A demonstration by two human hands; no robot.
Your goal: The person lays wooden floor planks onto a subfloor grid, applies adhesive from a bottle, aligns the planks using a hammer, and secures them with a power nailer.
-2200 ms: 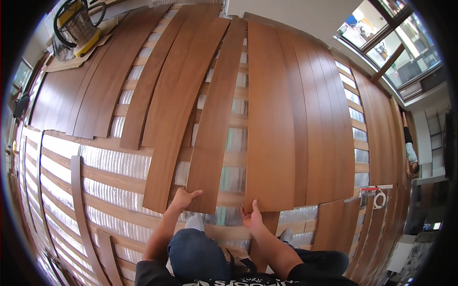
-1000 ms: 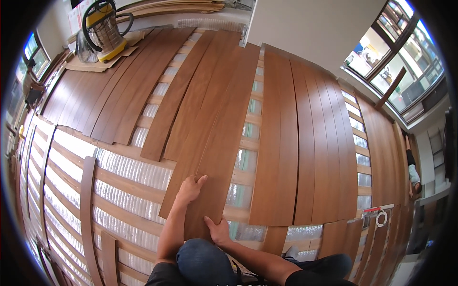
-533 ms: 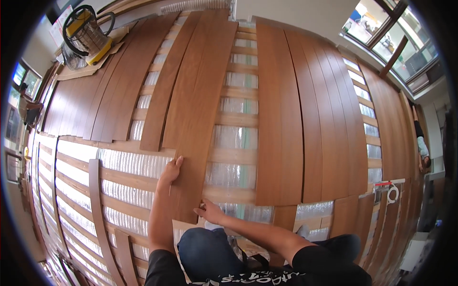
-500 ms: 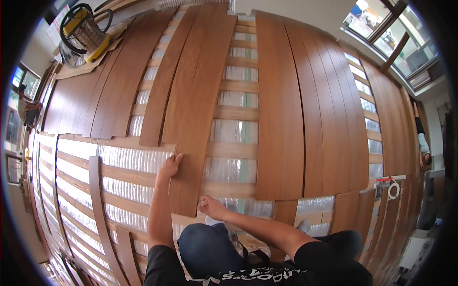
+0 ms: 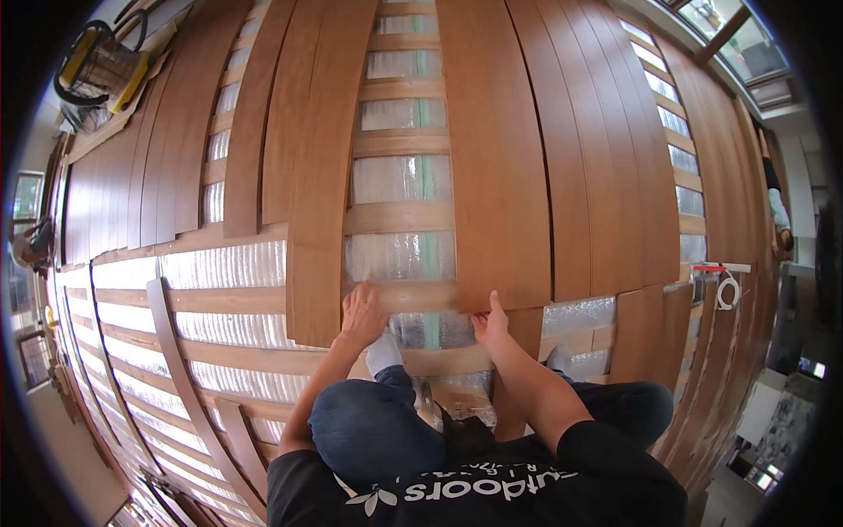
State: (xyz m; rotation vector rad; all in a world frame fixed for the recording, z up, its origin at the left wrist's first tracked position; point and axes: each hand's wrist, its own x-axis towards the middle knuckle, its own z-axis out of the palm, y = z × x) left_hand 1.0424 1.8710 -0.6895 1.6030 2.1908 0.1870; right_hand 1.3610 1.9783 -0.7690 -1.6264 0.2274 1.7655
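A long reddish-brown floorboard (image 5: 317,202) lies lengthwise left of a gap in the flooring. My left hand (image 5: 362,316) is by its right edge near the close end, fingers stretched forward over a pale wooden batten (image 5: 413,296) and slightly blurred. Across the gap, my right hand (image 5: 492,325) grips the near end of another wide floorboard (image 5: 499,193) at its left corner, thumb uppermost and fingers at the underside. Between the two boards, silvery insulation sheeting (image 5: 384,180) with a green strip (image 5: 425,176) shows among the battens.
More boards (image 5: 606,193) lie to the right. Narrow brown strips (image 5: 180,351) rest across the battens at lower left. A yellow-and-black vacuum cleaner (image 5: 105,75) stands far left. White coiled tubing (image 5: 728,290) lies at right. Another person (image 5: 780,220) is at the far right edge.
My left hand has left the left board's outer edge for its right side. My right hand has moved right, from near that board's corner to the other board's end. The view has shifted.
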